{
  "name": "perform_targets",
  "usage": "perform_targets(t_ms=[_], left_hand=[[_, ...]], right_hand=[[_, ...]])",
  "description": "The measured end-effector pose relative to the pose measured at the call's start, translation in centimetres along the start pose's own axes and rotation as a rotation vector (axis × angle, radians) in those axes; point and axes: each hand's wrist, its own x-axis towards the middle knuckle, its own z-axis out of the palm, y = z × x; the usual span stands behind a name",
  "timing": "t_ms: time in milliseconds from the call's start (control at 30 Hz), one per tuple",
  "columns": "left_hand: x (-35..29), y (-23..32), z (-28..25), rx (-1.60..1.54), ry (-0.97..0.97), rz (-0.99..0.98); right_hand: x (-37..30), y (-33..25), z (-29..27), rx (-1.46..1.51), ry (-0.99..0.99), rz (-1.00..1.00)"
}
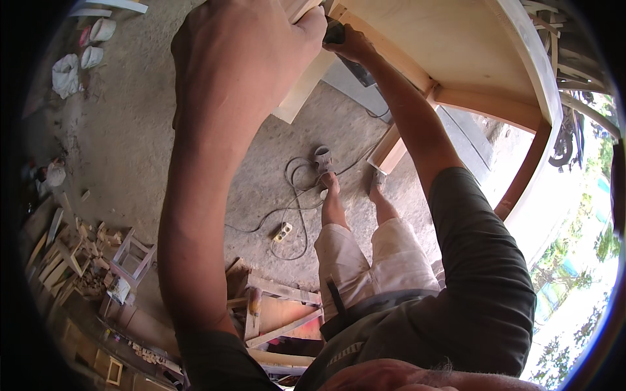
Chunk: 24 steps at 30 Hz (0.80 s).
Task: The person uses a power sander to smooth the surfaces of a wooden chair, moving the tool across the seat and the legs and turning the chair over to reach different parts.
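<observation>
My left hand (244, 55) reaches up to the top of the view, its thumb pressed against a pale wooden piece (298, 9). The other fingers curl out of sight behind the hand. Below it hangs a light flat board (304, 88), partly covered by the hand. My right hand (353, 45) is closed round a dark object (334, 31) whose kind I cannot make out. That object is close to the left thumb and the corner of a large wooden frame (385, 49), which is backed by a plywood panel (456, 42).
A black cable (297, 195) loops over the concrete floor near my feet, with a power strip (283, 231) beside it. Wood offcuts (78, 260) lie at the left. A wooden stool-like frame (283, 313) stands behind my legs. White buckets (102, 30) are at far left.
</observation>
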Motion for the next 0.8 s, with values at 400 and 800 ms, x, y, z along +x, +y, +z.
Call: perform_targets(t_ms=[400, 800], left_hand=[[0.0, -0.2, 0.6, -0.015, 0.04, 0.058], [-0.4, 1.0, -0.4, -0.058, 0.004, -0.048]], right_hand=[[-1.3, 4.0, 1.5, 0.082, 0.023, -0.055], [-13.6, -6.3, 9.7, -0.127, -0.407, -0.224]])
